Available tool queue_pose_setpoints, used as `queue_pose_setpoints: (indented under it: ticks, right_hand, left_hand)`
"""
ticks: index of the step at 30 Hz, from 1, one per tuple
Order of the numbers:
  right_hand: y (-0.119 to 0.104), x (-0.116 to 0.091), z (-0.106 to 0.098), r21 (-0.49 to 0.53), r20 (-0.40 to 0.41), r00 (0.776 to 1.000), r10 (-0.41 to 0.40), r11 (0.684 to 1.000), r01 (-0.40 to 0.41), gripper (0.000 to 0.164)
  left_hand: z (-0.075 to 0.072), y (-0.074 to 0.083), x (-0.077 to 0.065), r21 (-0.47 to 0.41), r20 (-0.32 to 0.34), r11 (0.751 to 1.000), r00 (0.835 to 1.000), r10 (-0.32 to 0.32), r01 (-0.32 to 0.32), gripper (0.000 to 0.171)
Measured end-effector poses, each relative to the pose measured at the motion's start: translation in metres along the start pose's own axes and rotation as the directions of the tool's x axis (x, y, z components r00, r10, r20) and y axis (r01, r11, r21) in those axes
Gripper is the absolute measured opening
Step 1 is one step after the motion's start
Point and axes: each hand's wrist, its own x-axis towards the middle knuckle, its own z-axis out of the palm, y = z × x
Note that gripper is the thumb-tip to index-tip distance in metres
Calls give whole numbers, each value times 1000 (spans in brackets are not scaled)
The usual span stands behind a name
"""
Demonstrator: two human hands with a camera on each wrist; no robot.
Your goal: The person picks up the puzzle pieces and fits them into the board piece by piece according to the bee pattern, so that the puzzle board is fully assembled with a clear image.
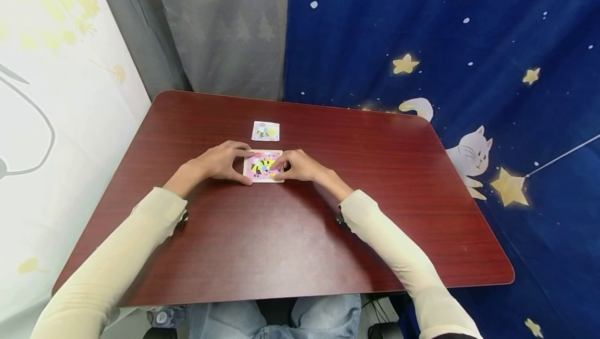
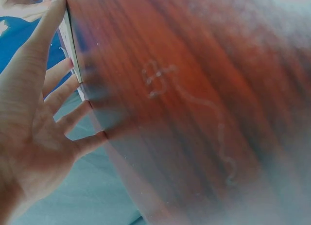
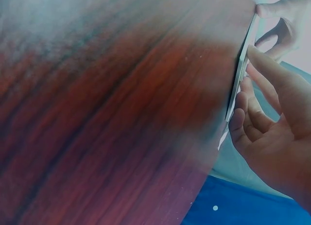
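Note:
A small square picture board [image 1: 263, 167], with a yellow-and-black bee on pink and a pale border, lies on the table in front of the person. The left hand [image 1: 220, 162] rests at its left side, thumb and index finger spread along the edge; its other fingers [image 2: 68, 117] are spread with their tips on the tabletop. Over the right part of the picture, the right hand [image 1: 300, 165] touches the board with bent thumb and fingertips. Its remaining fingers [image 3: 238, 125] are curled. Whether a loose piece sits between those fingertips is hidden.
Just beyond the board lies a pale card [image 1: 265, 131] with a similar bee picture. Both rest on a reddish-brown table [image 1: 375, 172] with rounded corners. A blue star-patterned curtain [image 1: 356, 32] and a grey curtain [image 1: 225, 26] hang behind it; a white patterned curtain [image 1: 56, 120] hangs left.

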Motion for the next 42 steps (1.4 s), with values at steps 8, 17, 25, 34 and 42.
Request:
queue_pose_setpoints:
  ticks: [8, 17, 25, 34, 42]
  right_hand:
    - [-4, 0, 1, 6, 13, 1000, 8, 1000, -8, 21]
    - [-4, 0, 6, -5, -36, 998, 58, 998, -59, 18]
    - [-1, -3, 6, -32, -66, 997, 47, 998, -49, 12]
    - [-3, -9, 9, -111, -64, 998, -31, 994, 24, 15]
    - [-10, -6, 12, -153, -81, 997, -8, 988, -5, 14]
  left_hand:
    - [1, -2, -2, -8, -2, 1000, 1000, -14, 14, 97]
    - [1, -2, -2, 1, -15, 1000, 1000, -1, 1, 97]
    - [1, -1, -1, -6, -13, 1000, 1000, 3, -3, 98]
    - [3, -2, -3, -16, 13, 1000, 1000, -19, 19, 98]
    - [1, -4, -9, -10, 18, 1000, 1000, -21, 22, 97]
